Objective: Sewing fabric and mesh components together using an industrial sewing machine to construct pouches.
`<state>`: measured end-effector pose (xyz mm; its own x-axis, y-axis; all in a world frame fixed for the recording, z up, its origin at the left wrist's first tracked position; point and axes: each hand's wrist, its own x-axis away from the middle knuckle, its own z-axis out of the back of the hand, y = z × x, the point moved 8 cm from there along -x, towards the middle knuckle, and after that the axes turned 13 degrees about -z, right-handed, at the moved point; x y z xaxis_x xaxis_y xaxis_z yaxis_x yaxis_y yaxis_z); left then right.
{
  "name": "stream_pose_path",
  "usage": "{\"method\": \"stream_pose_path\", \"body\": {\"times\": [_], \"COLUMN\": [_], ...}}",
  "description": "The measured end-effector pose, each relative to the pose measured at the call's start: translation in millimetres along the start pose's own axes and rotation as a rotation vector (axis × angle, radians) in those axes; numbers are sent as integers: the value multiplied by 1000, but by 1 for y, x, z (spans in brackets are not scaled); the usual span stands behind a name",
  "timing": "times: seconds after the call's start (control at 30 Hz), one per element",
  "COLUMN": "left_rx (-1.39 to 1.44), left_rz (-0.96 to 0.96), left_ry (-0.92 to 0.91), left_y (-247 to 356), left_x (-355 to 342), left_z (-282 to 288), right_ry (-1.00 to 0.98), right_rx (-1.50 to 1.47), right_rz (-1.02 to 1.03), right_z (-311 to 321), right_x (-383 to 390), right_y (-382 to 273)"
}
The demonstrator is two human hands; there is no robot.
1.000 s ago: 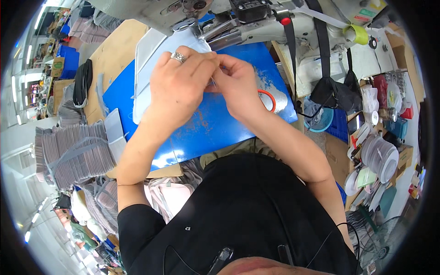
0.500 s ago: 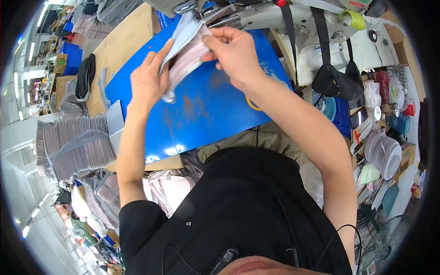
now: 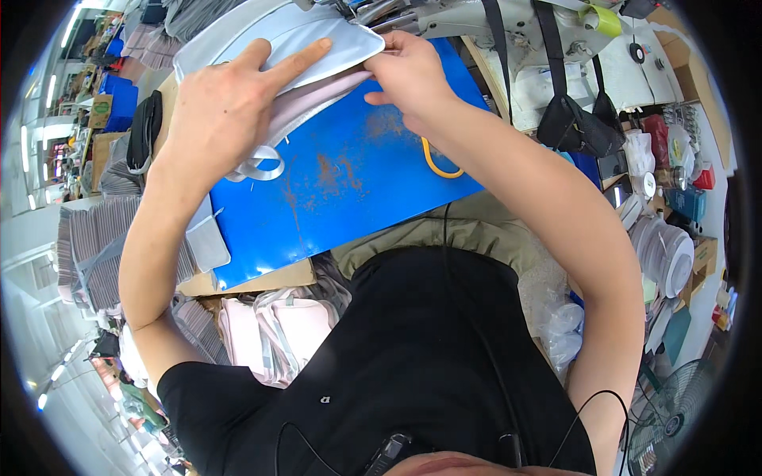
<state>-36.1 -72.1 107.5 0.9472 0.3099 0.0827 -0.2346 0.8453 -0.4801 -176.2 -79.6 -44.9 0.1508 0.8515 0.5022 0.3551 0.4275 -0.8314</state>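
A pale grey-blue fabric panel (image 3: 294, 32) with rounded, bound edges lies under the sewing machine (image 3: 468, 22) at the far side of the blue tabletop (image 3: 341, 214). My left hand (image 3: 226, 107) rests on the panel's left part with fingers stretched and spread; its thumb is hidden. At the panel's right corner, my right hand (image 3: 409, 75) pinches the edge between thumb and fingers. Pink fabric (image 3: 317, 103) shows below the panel's near edge. A curl of pale binding tape (image 3: 266, 164) hangs out by my left wrist.
A yellow loop (image 3: 438, 161) lies on the tabletop near my right forearm. Stacked fabric pieces (image 3: 95, 250) stand on the left, and pink-and-grey pieces (image 3: 278, 329) lie below the table. Black pouches (image 3: 579, 127) hang at right. A fan (image 3: 679, 412) stands low right.
The panel has been turned and spread wide, its grey-blue face now up. My left hand has moved left and flattened onto it; my right hand has shifted slightly along the edge.
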Motion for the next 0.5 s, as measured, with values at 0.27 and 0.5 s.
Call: {"method": "stream_pose_path", "body": {"times": [0.27,0.5], "left_rx": [-28,-121], "left_rz": [-64,-140], "left_ry": [-29,-74], "left_y": [-1,-5], "left_x": [1,-6], "left_z": [-7,1], "right_ry": [-38,26], "right_rx": [119,225], "right_rz": [125,254], "right_z": [3,16], "right_x": [10,-5], "right_y": [-16,-14]}}
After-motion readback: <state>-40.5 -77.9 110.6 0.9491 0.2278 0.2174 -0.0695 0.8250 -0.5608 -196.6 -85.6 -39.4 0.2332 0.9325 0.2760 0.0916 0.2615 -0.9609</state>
